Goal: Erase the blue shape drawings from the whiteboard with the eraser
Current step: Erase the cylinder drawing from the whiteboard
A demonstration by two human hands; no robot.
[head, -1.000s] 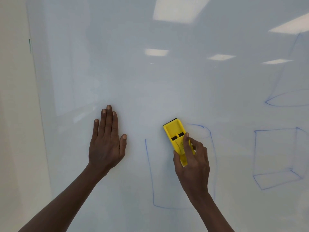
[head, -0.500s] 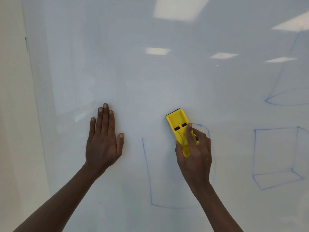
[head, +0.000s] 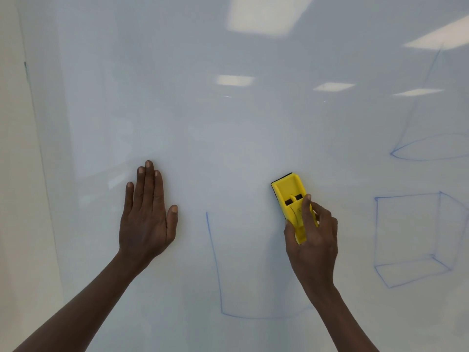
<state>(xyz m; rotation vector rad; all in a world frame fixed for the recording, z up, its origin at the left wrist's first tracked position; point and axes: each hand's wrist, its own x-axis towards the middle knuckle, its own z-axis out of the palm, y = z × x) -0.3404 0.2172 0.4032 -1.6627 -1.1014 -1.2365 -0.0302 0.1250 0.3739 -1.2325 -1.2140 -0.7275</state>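
The eraser was gripped closed by the right hand for wiping the half-erased cylinder, while the open left hand was pressed flat on the whiteboard, probably for support.

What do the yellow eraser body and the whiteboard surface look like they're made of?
Eraser: apparently moulded hard plastic, matte yellow, with crisp raised edges and slots; a dark strip along its top edge looks like a felt pad, though that is unclear. Whiteboard: glossy and smooth, since it mirrors ceiling lights; whether glass or a coated panel cannot be told.

I see a cream wall running down the left edge, and reflections of rectangular ceiling lights spread across the upper part.
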